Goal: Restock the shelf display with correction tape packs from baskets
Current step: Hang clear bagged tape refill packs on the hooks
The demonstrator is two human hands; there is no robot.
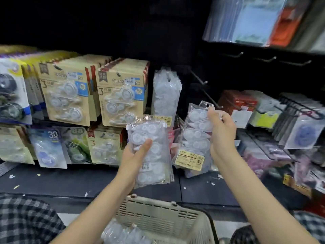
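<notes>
My left hand (136,155) grips a small stack of clear correction tape packs (151,152) in front of the lower shelf, thumb across their front. My right hand (220,129) pinches the top of another clear pack (195,138) with a yellow label, held upright near a bare metal peg (210,99). More clear packs hang on a hook (166,93) just left of that peg. Below my arms stands a beige plastic basket (163,215) with several clear packs (121,233) inside.
Carded correction tape packs (121,92) fill the hooks at left in two rows. Empty pegs (198,77) stick out of the dark back panel at centre right. A black wire rack (297,120) with packaged goods stands at right. The dark shelf base (70,178) runs along the front.
</notes>
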